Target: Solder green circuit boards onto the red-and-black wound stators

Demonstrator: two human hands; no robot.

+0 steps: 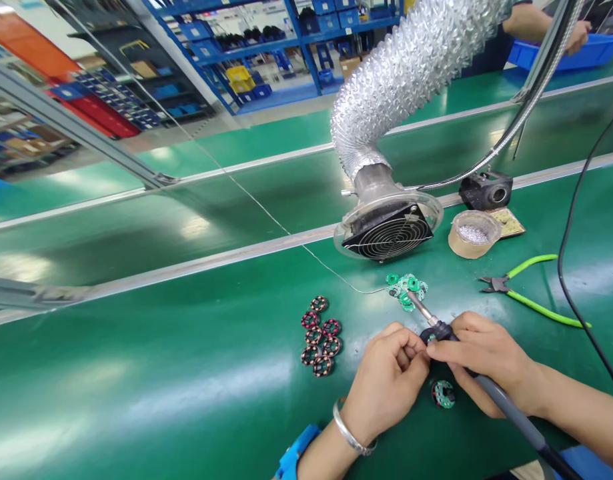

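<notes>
- a factory workshop for small electronics, with work surfaces, tools and stock all in one room
- a green bench (196, 393) fills the lower half of the frame, with another green top (266, 137) beyond it
- at lower right, a soldering iron (509, 408); near it, small circuit boards (409, 290) and coil rings (322, 337) lie in groups
- green-handled cutters (543, 307) lie at right
- right of centre, a fan (393, 237) hangs on a foil duct (401, 87)
- blue shelves (296, 99) at top centre hold parts bins (240, 80)
- at upper right, another person's arm (529, 23) reaches to a blue tub (593, 53)
</notes>
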